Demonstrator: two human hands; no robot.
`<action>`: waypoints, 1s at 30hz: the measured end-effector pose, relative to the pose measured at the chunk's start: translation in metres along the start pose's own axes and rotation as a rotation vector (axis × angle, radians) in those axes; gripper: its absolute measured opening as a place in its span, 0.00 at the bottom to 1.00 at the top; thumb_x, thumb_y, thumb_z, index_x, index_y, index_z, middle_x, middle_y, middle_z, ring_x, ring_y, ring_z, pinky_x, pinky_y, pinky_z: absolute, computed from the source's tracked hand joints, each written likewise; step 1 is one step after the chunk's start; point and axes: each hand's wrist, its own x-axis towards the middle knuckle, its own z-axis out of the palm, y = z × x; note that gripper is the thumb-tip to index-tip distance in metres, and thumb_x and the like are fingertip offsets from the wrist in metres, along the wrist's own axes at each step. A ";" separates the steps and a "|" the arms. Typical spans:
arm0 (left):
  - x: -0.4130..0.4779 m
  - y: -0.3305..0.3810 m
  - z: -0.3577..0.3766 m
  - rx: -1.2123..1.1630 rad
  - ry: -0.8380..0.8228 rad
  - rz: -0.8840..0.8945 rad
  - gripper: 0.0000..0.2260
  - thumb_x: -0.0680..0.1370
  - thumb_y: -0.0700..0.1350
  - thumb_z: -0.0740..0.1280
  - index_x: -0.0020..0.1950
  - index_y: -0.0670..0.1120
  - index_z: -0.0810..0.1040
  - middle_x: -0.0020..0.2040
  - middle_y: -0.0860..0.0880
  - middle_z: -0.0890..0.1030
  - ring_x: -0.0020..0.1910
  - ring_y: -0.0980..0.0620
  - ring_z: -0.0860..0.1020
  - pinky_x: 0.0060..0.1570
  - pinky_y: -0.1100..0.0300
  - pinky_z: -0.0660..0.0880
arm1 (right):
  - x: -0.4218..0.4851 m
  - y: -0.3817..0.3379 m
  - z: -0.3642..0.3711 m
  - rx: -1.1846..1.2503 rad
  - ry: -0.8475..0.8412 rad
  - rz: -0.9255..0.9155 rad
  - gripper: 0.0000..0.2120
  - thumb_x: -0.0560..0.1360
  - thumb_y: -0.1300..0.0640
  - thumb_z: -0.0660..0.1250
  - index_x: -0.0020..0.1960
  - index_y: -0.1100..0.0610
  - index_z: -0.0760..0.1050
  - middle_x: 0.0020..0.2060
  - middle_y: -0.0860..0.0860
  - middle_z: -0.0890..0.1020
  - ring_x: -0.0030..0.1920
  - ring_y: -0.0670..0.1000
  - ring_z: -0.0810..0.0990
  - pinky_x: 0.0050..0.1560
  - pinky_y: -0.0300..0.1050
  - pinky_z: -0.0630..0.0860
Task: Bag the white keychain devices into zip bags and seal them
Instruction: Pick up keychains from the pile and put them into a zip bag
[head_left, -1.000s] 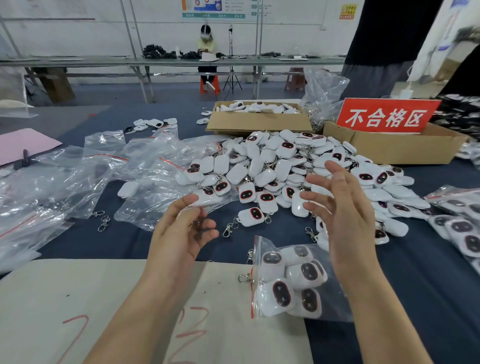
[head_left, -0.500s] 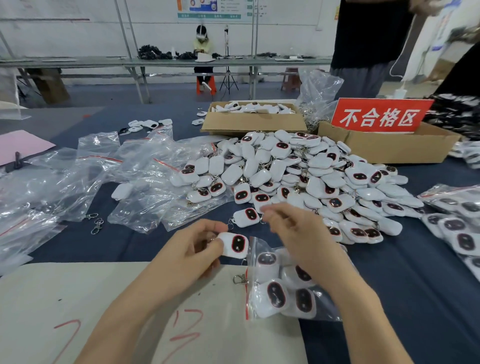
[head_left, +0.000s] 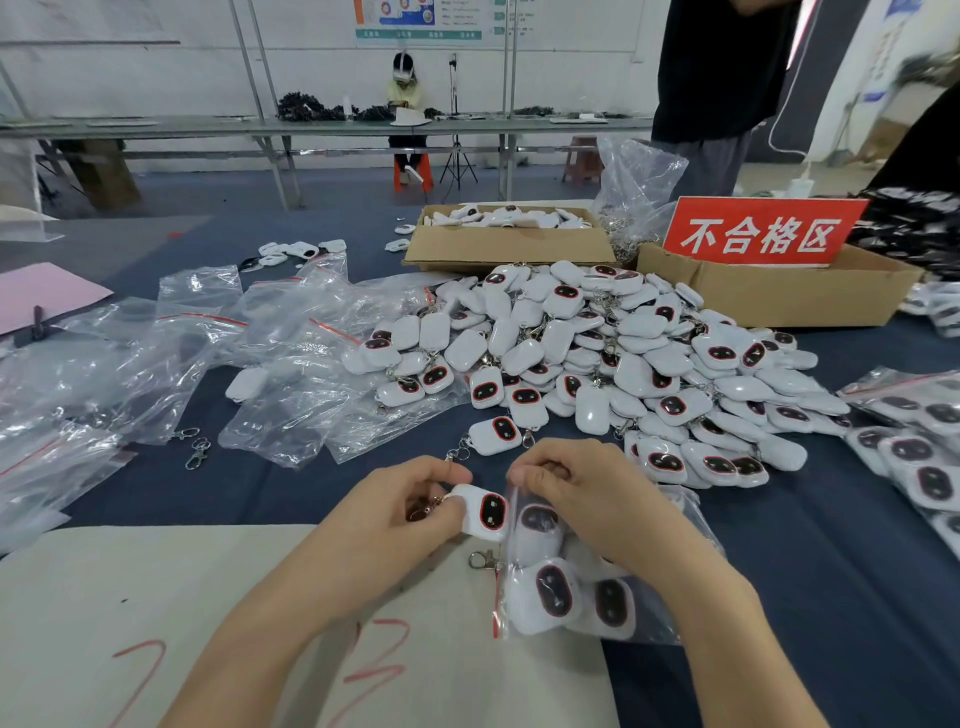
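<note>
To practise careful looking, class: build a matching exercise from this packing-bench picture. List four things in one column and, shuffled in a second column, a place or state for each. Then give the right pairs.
Column A
1. held device
2. zip bag
3. red sign
4. empty bags

Column B
a. stands at a cardboard box, far right
b. lie heaped left of the device pile
c. pinched by the left hand at a bag's mouth
d. holds several devices, right hand pinching its opening

Pairs: 1-c, 2-d, 3-a, 4-b
</note>
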 end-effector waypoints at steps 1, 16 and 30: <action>0.000 0.001 0.000 0.007 -0.002 0.001 0.06 0.79 0.48 0.69 0.55 0.56 0.81 0.42 0.50 0.83 0.36 0.56 0.77 0.44 0.52 0.76 | 0.000 0.001 0.000 0.017 0.011 0.003 0.07 0.80 0.47 0.65 0.46 0.40 0.80 0.39 0.36 0.82 0.42 0.35 0.79 0.40 0.33 0.71; 0.000 0.008 0.014 -0.023 -0.022 -0.013 0.06 0.79 0.47 0.71 0.55 0.53 0.79 0.40 0.55 0.85 0.37 0.57 0.79 0.41 0.62 0.75 | -0.002 -0.003 -0.001 0.084 0.055 -0.019 0.07 0.81 0.50 0.65 0.50 0.45 0.83 0.42 0.40 0.84 0.46 0.39 0.80 0.52 0.41 0.77; -0.005 0.008 0.050 -0.455 -0.017 0.000 0.11 0.74 0.44 0.62 0.52 0.55 0.79 0.34 0.45 0.72 0.33 0.46 0.65 0.35 0.49 0.62 | -0.001 -0.003 -0.003 0.005 0.075 -0.072 0.07 0.80 0.47 0.66 0.48 0.40 0.83 0.38 0.35 0.83 0.43 0.34 0.79 0.43 0.29 0.72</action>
